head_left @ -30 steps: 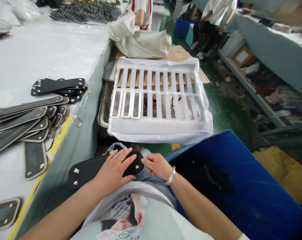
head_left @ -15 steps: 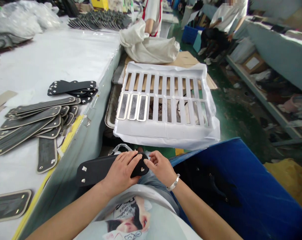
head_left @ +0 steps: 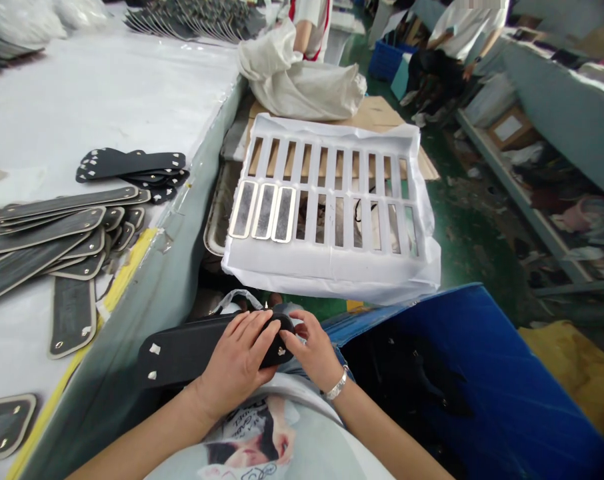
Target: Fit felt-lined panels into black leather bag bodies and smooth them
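A white-covered table is seen left of the slotted frame; a blue bin is placed to the frame's near right; on the frame's near side, a black strip is gripped by the left hand, fingers laid across it; its rounded end is touched by the half-curled right hand; whether pinched cannot be told; a silver bracelet is worn there.

A long black strip with rounded corners is lying slightly aslant beneath the left hand, two pale tabs showing at its left end, a shiny fastener near its right.
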`<state>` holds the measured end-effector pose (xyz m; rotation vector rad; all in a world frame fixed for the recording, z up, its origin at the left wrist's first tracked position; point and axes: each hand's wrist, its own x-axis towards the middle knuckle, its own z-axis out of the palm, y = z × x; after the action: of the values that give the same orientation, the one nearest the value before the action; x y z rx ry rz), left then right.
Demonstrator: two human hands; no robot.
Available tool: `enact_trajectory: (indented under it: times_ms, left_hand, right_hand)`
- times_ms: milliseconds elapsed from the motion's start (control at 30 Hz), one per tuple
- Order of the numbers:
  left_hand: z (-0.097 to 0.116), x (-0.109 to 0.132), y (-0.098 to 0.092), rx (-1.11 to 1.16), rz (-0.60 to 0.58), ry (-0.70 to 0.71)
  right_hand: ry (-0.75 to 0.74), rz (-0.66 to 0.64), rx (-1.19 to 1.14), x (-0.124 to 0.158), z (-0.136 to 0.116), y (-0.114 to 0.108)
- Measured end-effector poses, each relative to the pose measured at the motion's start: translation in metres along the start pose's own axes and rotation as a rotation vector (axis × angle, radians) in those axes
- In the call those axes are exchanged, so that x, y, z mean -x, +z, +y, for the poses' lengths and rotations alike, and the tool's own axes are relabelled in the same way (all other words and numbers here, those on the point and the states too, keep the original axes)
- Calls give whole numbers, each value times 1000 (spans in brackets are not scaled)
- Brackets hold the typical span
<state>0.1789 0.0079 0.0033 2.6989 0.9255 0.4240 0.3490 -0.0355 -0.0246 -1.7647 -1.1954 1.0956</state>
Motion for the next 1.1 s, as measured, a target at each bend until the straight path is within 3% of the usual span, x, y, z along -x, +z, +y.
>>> enact_trajectory:
  times_ms: [267,367,467,700,833,967,1100]
  left_hand:
    - [-6,-11,-13,132,-142,-94]
    - [-7,-14,-12,167,-135,-103]
    - [-9,-16,-8,199,-121,-109]
    - [-10,-18,-6,198,-130,-99]
    - [-18,-12,-13,171,-225,-78]
    - [-33,2,-26,128,-295,-67]
    - [-38,12,-31,100,-260,-94]
  right_hand:
    - [-56,-26,74,-4,-9,-4]
    - [-178,-12,69,-6,-7,-5]
    - [-265,-93,17,-9,-4,-4]
    - [-190,-224,-55,-17,-4,-7]
    - [-138,-305,-118,-19,-4,-8]
    - [-128,-330,-117,-20,-1,-9]
    - [-170,-322,-14,-21,-4,-12]
